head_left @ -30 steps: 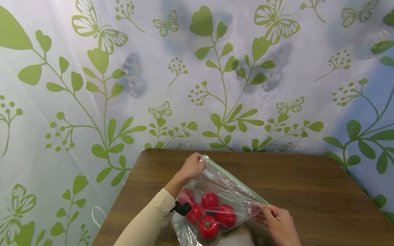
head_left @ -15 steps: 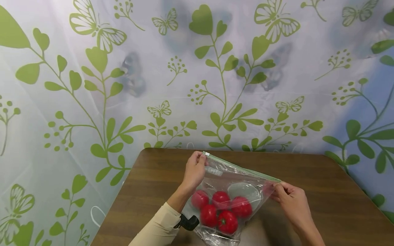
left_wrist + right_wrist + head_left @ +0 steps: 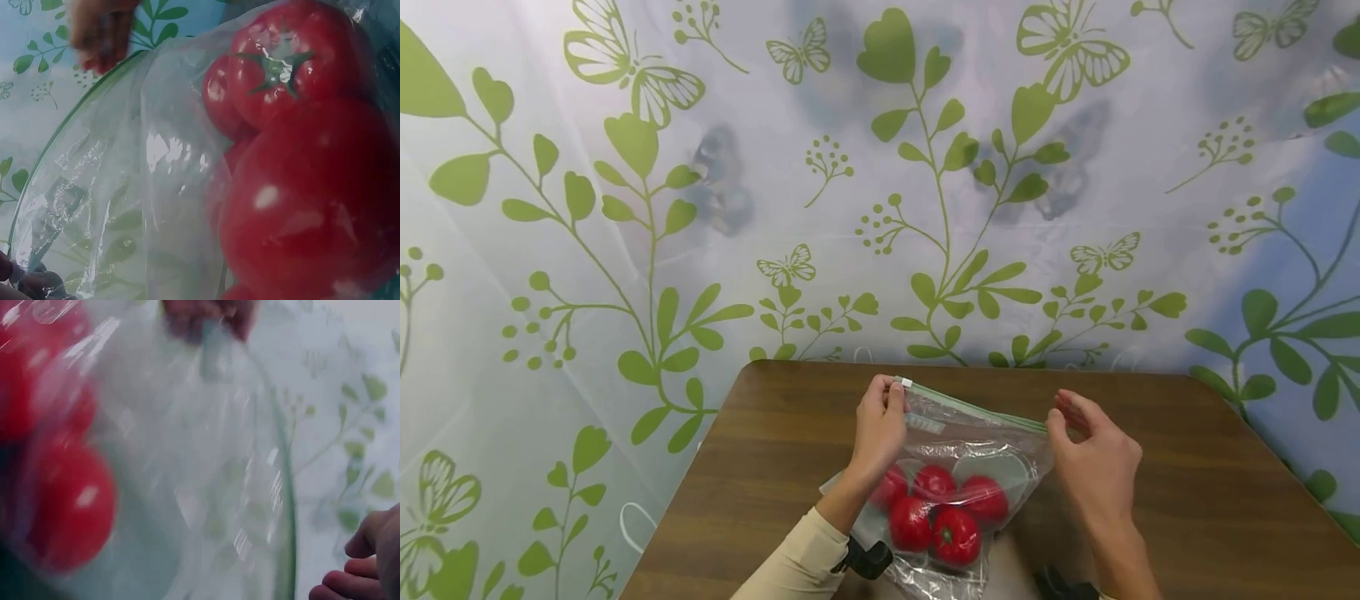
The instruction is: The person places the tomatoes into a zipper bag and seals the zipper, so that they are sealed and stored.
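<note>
A clear zip bag with a green top strip and a white slider hangs over the table. Several red tomatoes lie bunched low in it, one showing its green calyx in the left wrist view. My left hand pinches the bag's top left corner beside the slider. Just off the right end of the strip is my right hand, its fingers loosely bent with nothing between them. In the right wrist view a gap separates these fingers from the strip.
The brown wooden table spreads around the bag. Behind it hangs a pale curtain printed with green leaves and butterflies. A rounded, pale translucent shape shows through the bag near the tomatoes.
My right hand has lifted and drawn rightward, then let go of the bag's right corner. The bag has swung toward the right and turned more level, and its left corner stays pinched.
</note>
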Demonstrator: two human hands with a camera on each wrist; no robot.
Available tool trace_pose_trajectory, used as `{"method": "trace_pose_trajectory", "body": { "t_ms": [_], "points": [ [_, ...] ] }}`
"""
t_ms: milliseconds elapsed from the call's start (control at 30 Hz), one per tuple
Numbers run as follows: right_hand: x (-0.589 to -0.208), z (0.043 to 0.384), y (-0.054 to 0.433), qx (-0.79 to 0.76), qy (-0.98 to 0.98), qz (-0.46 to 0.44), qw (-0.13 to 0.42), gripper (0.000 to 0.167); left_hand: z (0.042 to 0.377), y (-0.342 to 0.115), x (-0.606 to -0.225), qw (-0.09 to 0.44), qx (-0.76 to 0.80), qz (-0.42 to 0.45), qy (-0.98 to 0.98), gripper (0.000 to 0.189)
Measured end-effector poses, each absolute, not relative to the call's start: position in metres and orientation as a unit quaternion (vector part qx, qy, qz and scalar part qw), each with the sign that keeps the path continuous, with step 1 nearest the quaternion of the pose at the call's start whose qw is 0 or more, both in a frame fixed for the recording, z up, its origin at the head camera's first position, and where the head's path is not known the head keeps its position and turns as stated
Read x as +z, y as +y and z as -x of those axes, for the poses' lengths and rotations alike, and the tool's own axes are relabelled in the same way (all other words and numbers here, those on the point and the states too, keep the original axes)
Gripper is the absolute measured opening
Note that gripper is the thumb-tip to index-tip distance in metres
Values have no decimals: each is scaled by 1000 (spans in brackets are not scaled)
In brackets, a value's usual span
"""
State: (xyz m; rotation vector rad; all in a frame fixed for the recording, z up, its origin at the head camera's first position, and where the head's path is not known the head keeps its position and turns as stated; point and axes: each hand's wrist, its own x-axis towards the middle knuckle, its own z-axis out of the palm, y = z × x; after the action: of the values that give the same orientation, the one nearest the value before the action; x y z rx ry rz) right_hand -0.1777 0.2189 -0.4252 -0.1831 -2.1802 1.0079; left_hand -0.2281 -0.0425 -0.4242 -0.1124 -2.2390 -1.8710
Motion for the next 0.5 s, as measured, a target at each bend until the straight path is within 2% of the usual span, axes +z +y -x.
{"method": "trace_pose_trajectory", "body": {
  "t_ms": [100, 333, 500],
  "points": [
    [-413, 183, 200, 381, -845, -4, 376, 28, 227, -41, -424, 118, -635, 40, -763, 18],
    [-397, 197, 160, 390, -868, -126, 280, 30, 224, -38, -425, 129, -632, 43, -763, 17],
    [-391, 209, 135, 397, -868, -168, 248, 31, 222, -38, -427, 134, -634, 46, -760, 16]
  ]
}}
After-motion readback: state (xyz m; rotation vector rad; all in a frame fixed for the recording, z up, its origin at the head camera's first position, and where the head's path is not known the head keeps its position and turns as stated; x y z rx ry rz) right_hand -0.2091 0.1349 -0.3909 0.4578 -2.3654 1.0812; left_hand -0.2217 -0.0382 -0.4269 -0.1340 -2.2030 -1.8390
